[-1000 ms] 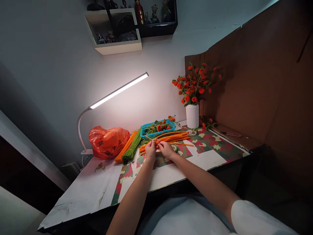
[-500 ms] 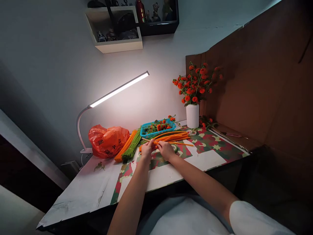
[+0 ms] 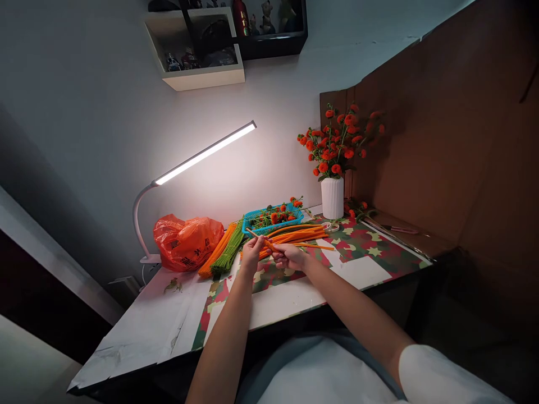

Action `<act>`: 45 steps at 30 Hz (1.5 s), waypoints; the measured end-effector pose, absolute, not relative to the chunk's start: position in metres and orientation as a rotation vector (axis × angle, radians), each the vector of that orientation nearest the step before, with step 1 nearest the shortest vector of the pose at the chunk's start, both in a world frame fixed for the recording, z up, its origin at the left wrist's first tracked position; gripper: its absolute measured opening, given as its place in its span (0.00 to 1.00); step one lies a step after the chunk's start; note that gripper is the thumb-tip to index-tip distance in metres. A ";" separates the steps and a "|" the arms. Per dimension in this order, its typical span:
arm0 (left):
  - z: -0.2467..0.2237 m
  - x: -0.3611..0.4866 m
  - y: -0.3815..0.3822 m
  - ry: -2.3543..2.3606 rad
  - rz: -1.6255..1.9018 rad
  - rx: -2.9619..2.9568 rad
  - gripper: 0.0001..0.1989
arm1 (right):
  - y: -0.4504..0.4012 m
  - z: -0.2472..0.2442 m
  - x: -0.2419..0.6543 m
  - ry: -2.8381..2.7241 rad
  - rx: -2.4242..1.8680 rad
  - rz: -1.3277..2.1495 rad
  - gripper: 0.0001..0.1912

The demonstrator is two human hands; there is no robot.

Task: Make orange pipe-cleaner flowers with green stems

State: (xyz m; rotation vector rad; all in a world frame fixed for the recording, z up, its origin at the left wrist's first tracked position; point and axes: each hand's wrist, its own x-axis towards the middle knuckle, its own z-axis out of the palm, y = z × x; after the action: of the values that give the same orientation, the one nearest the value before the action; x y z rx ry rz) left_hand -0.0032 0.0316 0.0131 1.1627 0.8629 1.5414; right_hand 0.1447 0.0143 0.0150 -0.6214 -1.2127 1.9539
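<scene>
My left hand (image 3: 251, 252) is closed in a pinch around a thin pale stick (image 3: 251, 231), whose end sticks out toward the upper left. An orange pipe cleaner (image 3: 268, 244) runs between my two hands at the stick. My right hand (image 3: 289, 257) is closed on the orange pipe cleaner, with its fingers curled. Just behind the hands lies a loose bundle of orange pipe cleaners (image 3: 309, 232). To the left, bundled green pipe cleaners (image 3: 229, 252) rest beside more orange pipe cleaners (image 3: 215, 256).
A blue basket (image 3: 273, 229) holds orange flowers. A white vase (image 3: 332, 198) with orange flowers stands at the back right. An orange plastic bag (image 3: 185, 241) and a lit lamp (image 3: 206, 152) are at left. Pliers (image 3: 400, 230) lie on the right.
My right hand has turned and shifted slightly right, so its curled fingers now show. My left hand stays nearly in place, and the stick's end has risen a little.
</scene>
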 end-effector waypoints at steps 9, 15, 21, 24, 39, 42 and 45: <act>0.015 -0.005 0.029 0.995 1.517 1.298 0.13 | 0.017 0.005 0.138 -1.486 -0.804 1.535 0.12; 0.007 -0.001 0.033 1.162 1.641 1.267 0.11 | 0.019 -0.005 0.132 -1.746 -1.115 0.510 0.14; 0.001 -0.003 0.034 1.319 1.684 1.238 0.15 | 0.011 -0.001 0.122 -1.947 -1.275 0.149 0.11; -0.001 -0.004 0.034 1.346 1.675 1.205 0.16 | 0.010 -0.001 0.120 -1.945 -1.269 0.161 0.10; 0.021 0.001 0.022 0.531 1.315 0.980 0.16 | 0.017 0.013 0.136 -0.940 -0.571 1.982 0.09; 0.018 -0.001 0.024 0.507 1.321 0.991 0.17 | 0.017 0.012 0.139 -0.890 -0.483 2.094 0.08; 0.014 -0.002 0.027 0.563 1.371 1.001 0.18 | 0.019 0.011 0.139 -0.898 -0.486 2.079 0.08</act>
State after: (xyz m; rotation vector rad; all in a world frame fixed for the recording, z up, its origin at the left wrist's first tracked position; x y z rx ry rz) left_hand -0.0017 0.0265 0.0141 1.0013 0.5635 1.3714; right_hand 0.1389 0.0190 0.0105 -0.4863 -0.8976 2.0786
